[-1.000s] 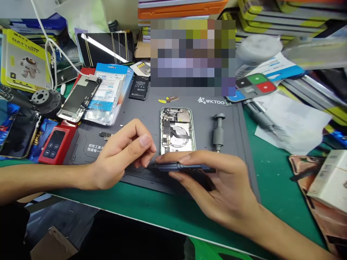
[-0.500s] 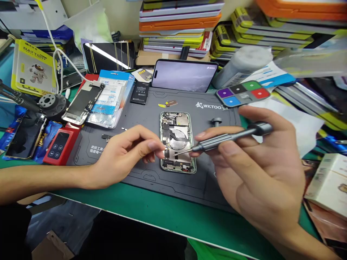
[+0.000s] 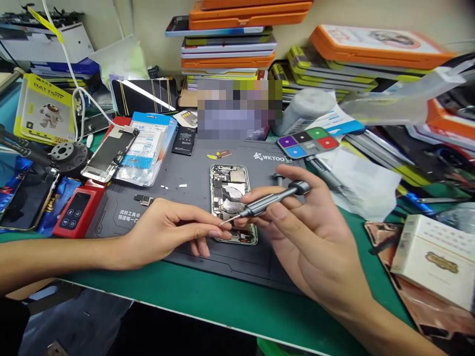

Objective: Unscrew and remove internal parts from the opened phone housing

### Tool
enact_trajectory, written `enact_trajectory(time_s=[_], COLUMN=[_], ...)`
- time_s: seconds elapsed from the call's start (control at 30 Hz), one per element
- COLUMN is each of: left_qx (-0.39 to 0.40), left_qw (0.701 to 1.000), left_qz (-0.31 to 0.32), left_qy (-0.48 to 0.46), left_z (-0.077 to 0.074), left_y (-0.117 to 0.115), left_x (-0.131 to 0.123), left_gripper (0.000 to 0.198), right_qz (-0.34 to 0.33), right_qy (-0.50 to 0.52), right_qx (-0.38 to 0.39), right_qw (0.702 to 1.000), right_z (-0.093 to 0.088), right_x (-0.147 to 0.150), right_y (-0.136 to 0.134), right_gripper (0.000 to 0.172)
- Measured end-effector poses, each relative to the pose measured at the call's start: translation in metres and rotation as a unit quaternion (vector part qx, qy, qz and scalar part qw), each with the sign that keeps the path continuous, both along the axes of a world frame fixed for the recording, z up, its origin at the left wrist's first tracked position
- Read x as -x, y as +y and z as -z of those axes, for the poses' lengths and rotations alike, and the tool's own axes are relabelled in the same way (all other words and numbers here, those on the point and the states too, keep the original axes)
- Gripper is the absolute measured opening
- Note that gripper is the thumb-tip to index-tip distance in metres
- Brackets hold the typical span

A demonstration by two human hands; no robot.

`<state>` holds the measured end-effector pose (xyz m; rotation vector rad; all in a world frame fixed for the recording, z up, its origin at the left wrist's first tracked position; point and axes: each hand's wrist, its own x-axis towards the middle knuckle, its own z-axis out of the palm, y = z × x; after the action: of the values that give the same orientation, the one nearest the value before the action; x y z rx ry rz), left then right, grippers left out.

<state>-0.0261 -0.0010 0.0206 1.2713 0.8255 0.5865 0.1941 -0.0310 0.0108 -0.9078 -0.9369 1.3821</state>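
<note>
My right hand (image 3: 315, 237) grips a dark grey precision screwdriver (image 3: 267, 200), its thin tip pointing down to the left. At that tip, the thumb and forefinger of my left hand (image 3: 159, 232) are pinched together; whatever they hold is too small or hidden to make out. Beneath both hands lies an opened phone (image 3: 237, 176), its circuit boards and round metal coil area exposed. My fingers cover its lower part. A small camera-like module (image 3: 144, 200) rests on the grey mat (image 3: 185, 173) beyond my left wrist.
A battery (image 3: 184, 141) and a detached phone screen (image 3: 110, 154) lie at the back left. Nearby sits a red device (image 3: 77, 210). A tray with coloured squares (image 3: 308, 142) is at the back right, with a white box (image 3: 438, 262) at the right edge.
The screwdriver tip has come to my left fingertips; before, it was apart from them, over the phone. My left fingers have straightened into a pinch. The camera's view has shifted.
</note>
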Motion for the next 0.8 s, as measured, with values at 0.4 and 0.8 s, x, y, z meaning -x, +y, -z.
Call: enact_trajectory(time_s=[0.4, 0.8], left_qx=[-0.011, 0.001], left_qw=[1.000, 0.999], left_qz=[0.006, 0.029], left_qy=[-0.011, -0.023], left_z=[0.002, 0.003], left_y=[0.001, 0.002], left_x=[0.001, 0.000], left_gripper=[0.020, 0.016], right_qz=[-0.030, -0.033], right_qy=[-0.018, -0.007], right_qx=[-0.048, -0.028], right_qw=[0.998, 0.999], right_z=[0.006, 0.007], right_x=[-0.003, -0.011], right_y=[0.005, 0.009], right_gripper=[0.037, 0.036])
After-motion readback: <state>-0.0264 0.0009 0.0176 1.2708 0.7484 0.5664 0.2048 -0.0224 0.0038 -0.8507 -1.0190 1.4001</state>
